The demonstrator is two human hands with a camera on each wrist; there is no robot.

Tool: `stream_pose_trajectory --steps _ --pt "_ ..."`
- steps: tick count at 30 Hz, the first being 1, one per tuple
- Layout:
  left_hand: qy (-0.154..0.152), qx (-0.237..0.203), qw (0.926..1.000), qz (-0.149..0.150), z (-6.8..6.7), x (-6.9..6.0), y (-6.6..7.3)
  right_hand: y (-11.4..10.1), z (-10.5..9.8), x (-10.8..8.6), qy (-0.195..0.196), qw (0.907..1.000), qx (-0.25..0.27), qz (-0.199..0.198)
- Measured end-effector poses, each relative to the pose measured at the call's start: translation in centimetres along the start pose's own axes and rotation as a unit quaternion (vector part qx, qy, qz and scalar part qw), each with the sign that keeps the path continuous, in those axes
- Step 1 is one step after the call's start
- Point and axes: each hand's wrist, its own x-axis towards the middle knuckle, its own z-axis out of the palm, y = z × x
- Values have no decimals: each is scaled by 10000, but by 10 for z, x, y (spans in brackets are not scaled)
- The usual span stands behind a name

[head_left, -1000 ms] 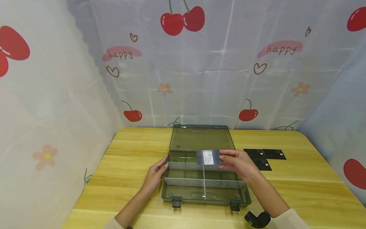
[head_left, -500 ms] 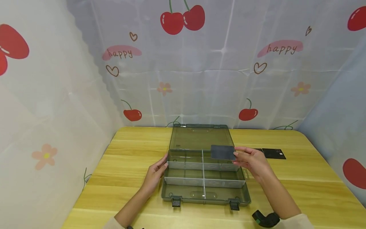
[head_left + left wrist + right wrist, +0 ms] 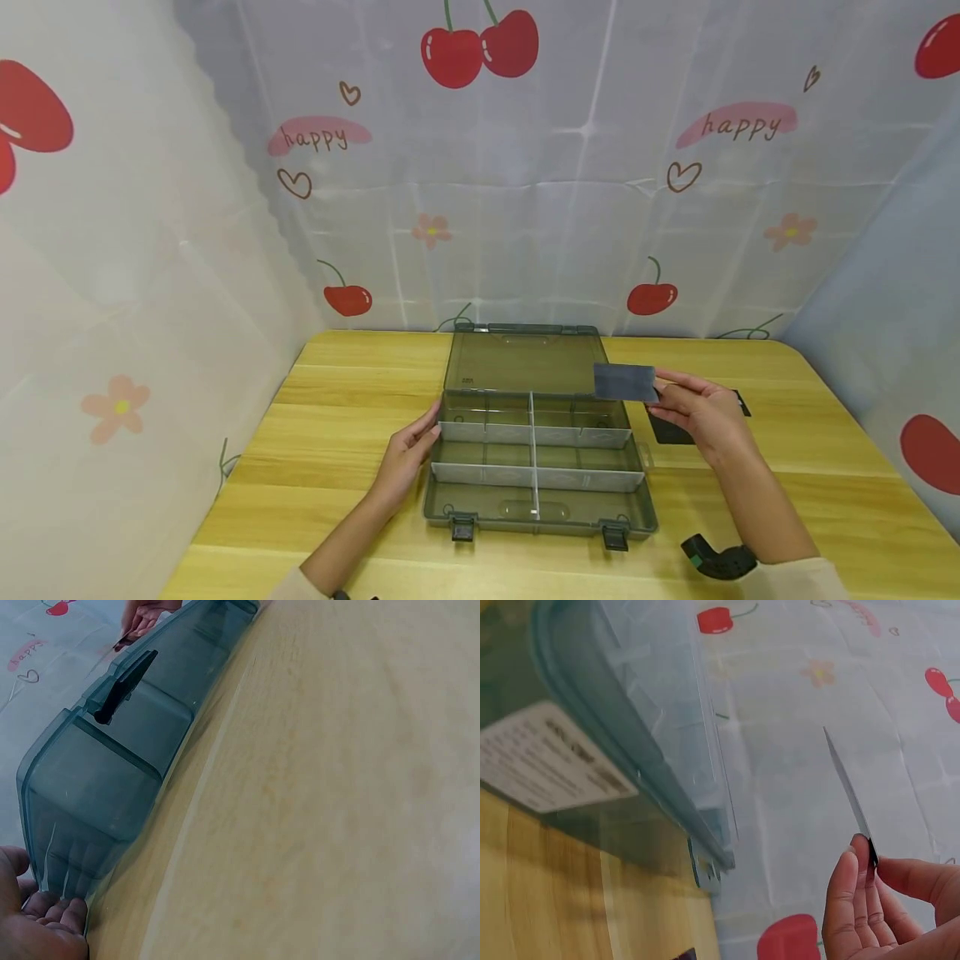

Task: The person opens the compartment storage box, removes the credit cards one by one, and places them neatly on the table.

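My right hand (image 3: 701,414) pinches a dark flat card (image 3: 625,382) by its right edge, above the box's back right corner. The right wrist view shows that card (image 3: 847,787) almost edge-on between thumb and fingers. A translucent grey-green storage box (image 3: 536,525) with its lid (image 3: 528,362) laid back is on the table, divided by pale partitions (image 3: 487,476). My left hand (image 3: 403,458) grips the box's left side, thumb near the rim. In the left wrist view its fingers (image 3: 71,911) lie against the box's end wall.
Black cards (image 3: 670,427) lie on the wooden table (image 3: 810,475) right of the box, partly hidden by my right hand. Two dark latches (image 3: 462,528) stick out at the box's front. A printed curtain (image 3: 525,208) closes off the back and sides.
My right hand has carried the card to the right and slightly up, away from over the box's middle to its back right corner. The left hand and box have stayed put.
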Motion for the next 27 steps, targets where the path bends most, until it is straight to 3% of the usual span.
stream_pose_trajectory --steps 12,27 --pt "-57 -56 10000 18 1 4 2 0 -26 6 506 9980 -102 -358" --pt "9 -87 9999 -74 1 0 0 -4 -61 12 839 9957 -153 -350"
